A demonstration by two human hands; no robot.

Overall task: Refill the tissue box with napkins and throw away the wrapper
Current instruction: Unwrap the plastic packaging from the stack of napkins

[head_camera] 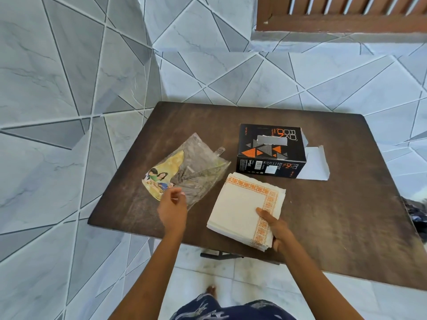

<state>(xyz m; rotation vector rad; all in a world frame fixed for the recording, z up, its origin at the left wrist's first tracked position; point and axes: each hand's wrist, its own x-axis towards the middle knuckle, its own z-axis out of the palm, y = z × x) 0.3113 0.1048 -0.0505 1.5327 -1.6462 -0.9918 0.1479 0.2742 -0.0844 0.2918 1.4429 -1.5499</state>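
Note:
A stack of cream napkins (240,204) with an orange patterned border lies on the dark wooden table (346,204). My right hand (276,229) grips the stack's near right corner, thumb on top. To the left lies the clear plastic wrapper (196,167) with a printed picture at one end. My left hand (173,207) rests at the wrapper's near edge, fingers curled on the plastic. Behind the napkins stands the black and orange tissue box (270,151), its right end flap (315,165) open and lying flat on the table.
The table stands against a grey tiled wall at the left and back. A brown wooden slatted door (346,15) is at the top right. A dark object (416,215) shows at the right edge. White floor tiles lie below the table's near edge.

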